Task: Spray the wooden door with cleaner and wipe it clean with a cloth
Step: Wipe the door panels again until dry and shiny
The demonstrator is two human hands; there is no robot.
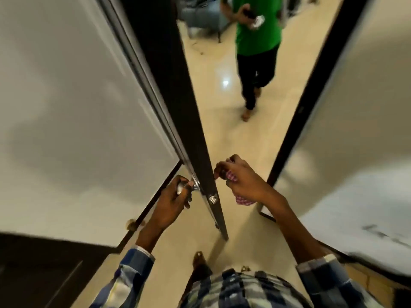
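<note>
- The door (178, 90) stands ajar, seen edge-on; if it swings, the wipe loses its backing, or it strikes the person in green (256, 41) walking in the corridor beyond.
- The left hand (173, 203) grips the knob (182, 188); a loosened hold would free the door.
- The right hand (240, 181) clutches the checked cloth (243, 200) just beside the door edge; fingers there could get pinched.
- No spray bottle shows, so the wipe may go on dry.
</note>
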